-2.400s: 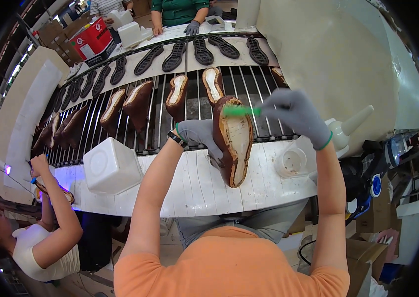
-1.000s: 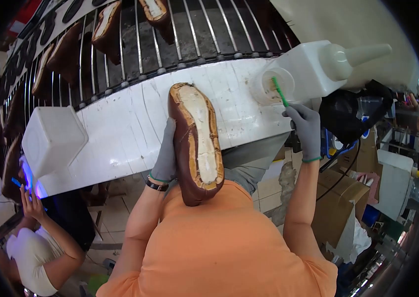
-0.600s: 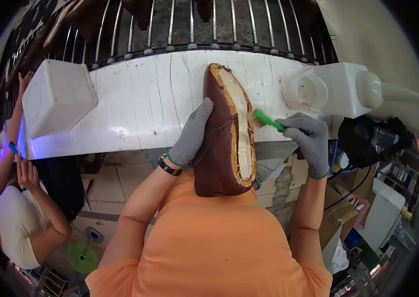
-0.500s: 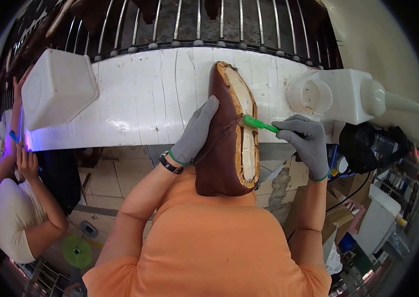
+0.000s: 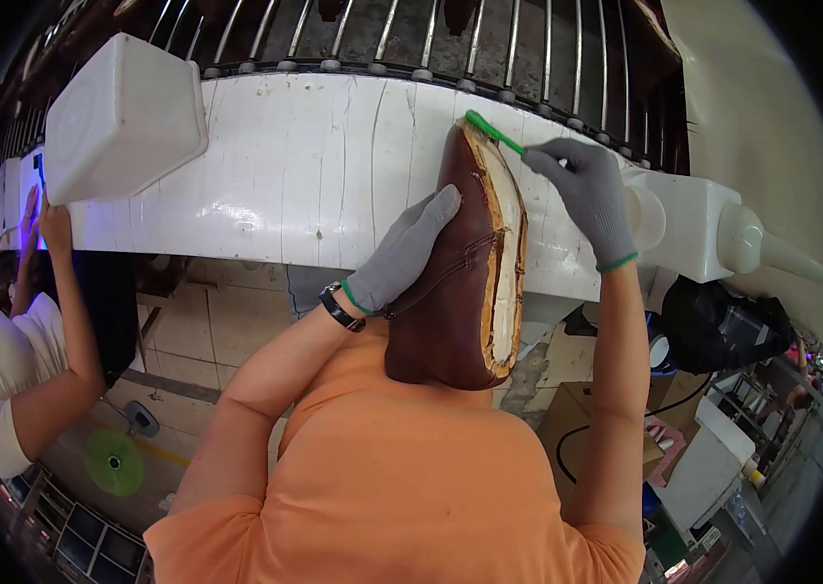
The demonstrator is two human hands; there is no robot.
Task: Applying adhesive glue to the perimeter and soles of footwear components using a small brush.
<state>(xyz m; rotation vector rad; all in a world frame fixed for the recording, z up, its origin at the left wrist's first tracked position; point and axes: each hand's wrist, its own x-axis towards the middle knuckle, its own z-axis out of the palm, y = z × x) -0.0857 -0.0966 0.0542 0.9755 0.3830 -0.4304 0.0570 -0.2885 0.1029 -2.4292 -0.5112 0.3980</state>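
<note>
A dark brown leather boot upper point(image 5: 443, 292), its unsoled bottom turned to the right, rests upright against my front. A tan rim runs round the pale middle of that bottom. My left hand point(image 5: 407, 248), in a grey glove, grips the boot from its left side, the thumb lying on the leather. In my gloved right hand point(image 5: 587, 190) is a slim green brush point(image 5: 496, 132), pinched near its end. The brush's head touches the boot's toe at the far end; its bristles are mostly hidden.
A white bench point(image 5: 266, 175) crosses in front of me, with a roller conveyor point(image 5: 411, 44) behind it. On it stand a white square container point(image 5: 125, 122) at left and a white bottle with a long nozzle point(image 5: 698, 219) at right, beside a round white cup point(image 5: 647, 216). Another person point(image 5: 27, 380) works at far left.
My right hand has moved the brush away from me, from the middle of the boot's bottom edge up to the toe. The boot has tilted slightly to the right in my left hand.
</note>
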